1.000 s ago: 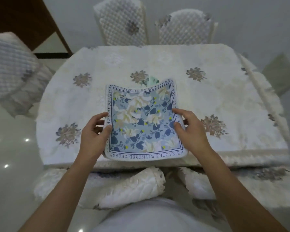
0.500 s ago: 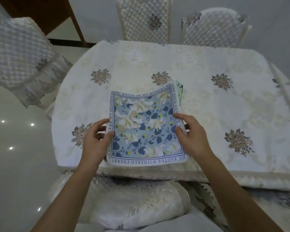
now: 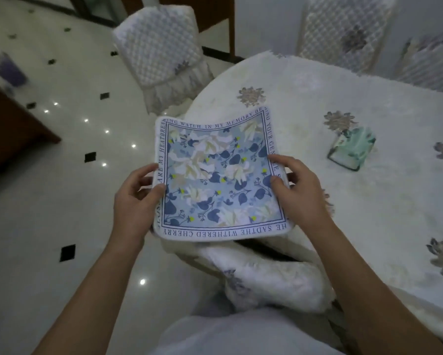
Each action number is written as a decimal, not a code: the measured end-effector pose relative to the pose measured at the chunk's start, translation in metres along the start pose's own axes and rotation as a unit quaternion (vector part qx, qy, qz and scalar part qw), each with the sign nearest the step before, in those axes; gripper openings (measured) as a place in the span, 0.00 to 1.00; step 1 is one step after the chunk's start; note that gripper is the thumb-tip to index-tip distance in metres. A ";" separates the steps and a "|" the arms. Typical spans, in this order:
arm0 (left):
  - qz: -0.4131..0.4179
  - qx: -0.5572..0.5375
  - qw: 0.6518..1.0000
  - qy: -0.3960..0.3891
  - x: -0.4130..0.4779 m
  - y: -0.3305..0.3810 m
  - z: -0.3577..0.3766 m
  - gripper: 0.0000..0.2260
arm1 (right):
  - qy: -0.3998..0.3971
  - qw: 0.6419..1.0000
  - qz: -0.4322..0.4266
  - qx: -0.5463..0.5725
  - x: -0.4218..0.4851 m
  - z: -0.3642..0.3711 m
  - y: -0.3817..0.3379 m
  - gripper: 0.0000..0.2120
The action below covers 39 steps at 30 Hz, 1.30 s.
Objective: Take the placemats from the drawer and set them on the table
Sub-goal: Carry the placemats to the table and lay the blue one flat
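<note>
- Placemat (image 3: pixel 218 175), blue floral with a lettered border, hangs over the near-left edge of the table (image 3: pixel 369 213), its far side sagging.
- Left hand (image 3: pixel 136 198) pinches its 9 o'clock edge, thumb on top; right hand (image 3: pixel 297 190) pinches the 3 o'clock edge likewise.
- Green patterned piece (image 3: pixel 352 148), probably another mat, lies on the table at 2 o'clock.
- Best next, seemingly: carry it to a bare spot apart from the green piece, lower it level, and release both hands together so it lies flat.
</note>
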<state>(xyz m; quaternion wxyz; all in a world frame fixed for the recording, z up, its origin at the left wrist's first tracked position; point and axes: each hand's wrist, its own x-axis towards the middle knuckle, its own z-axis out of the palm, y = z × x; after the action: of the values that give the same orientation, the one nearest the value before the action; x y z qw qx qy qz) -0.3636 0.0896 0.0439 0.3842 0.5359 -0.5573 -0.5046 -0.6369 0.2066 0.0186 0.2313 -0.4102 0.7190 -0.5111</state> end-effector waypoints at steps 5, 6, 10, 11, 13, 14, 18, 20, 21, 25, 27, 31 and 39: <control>-0.017 -0.015 0.991 0.129 -0.049 -0.007 -0.106 0.17 | -0.110 0.991 -0.072 0.020 -0.018 0.087 -0.049 0.20; -0.021 -0.019 0.988 0.151 -0.057 -0.010 -0.124 0.17 | -0.132 0.988 -0.082 0.021 -0.022 0.103 -0.057 0.20; -0.025 -0.041 0.974 0.220 -0.085 -0.034 -0.197 0.17 | -0.206 0.972 -0.114 0.019 -0.038 0.173 -0.093 0.20; -0.027 -0.045 0.971 0.233 -0.088 -0.041 -0.214 0.17 | -0.220 0.967 -0.125 0.015 -0.041 0.191 -0.102 0.20; -0.029 -0.052 0.964 0.258 -0.090 -0.057 -0.249 0.17 | -0.249 0.958 -0.145 0.005 -0.047 0.230 -0.118 0.19; -0.030 -0.055 0.961 0.269 -0.089 -0.066 -0.267 0.17 | -0.263 0.953 -0.153 -0.001 -0.050 0.252 -0.125 0.19; -0.041 -0.065 0.954 0.291 -0.072 -0.095 -0.340 0.17 | -0.289 0.942 -0.167 -0.029 -0.063 0.332 -0.148 0.20; -0.050 -0.059 0.957 0.281 -0.056 -0.103 -0.370 0.17 | -0.293 0.940 -0.168 -0.035 -0.065 0.362 -0.159 0.20; -0.052 -0.055 0.959 0.271 -0.046 -0.106 -0.382 0.18 | -0.293 0.942 -0.162 -0.039 -0.064 0.372 -0.163 0.20; -0.062 -0.065 0.968 0.232 0.000 -0.103 -0.407 0.19 | -0.268 0.957 -0.107 -0.033 -0.056 0.391 -0.166 0.19; -0.060 -0.058 0.975 0.207 0.024 -0.102 -0.408 0.18 | -0.258 0.962 -0.086 -0.025 -0.047 0.393 -0.160 0.19; -0.061 -0.030 0.983 0.170 0.073 -0.107 -0.397 0.18 | -0.240 0.969 -0.055 -0.026 -0.019 0.399 -0.141 0.19; -0.081 0.011 0.985 0.153 0.197 -0.101 -0.396 0.17 | -0.222 0.975 -0.009 -0.016 0.082 0.462 -0.122 0.19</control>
<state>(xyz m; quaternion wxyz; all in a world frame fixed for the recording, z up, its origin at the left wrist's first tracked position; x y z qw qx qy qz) 0.0154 -0.1560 0.0005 0.4171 0.6540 -0.4521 -0.4404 -0.2918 -0.1300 -0.0326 0.3741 -0.5237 0.6539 -0.3979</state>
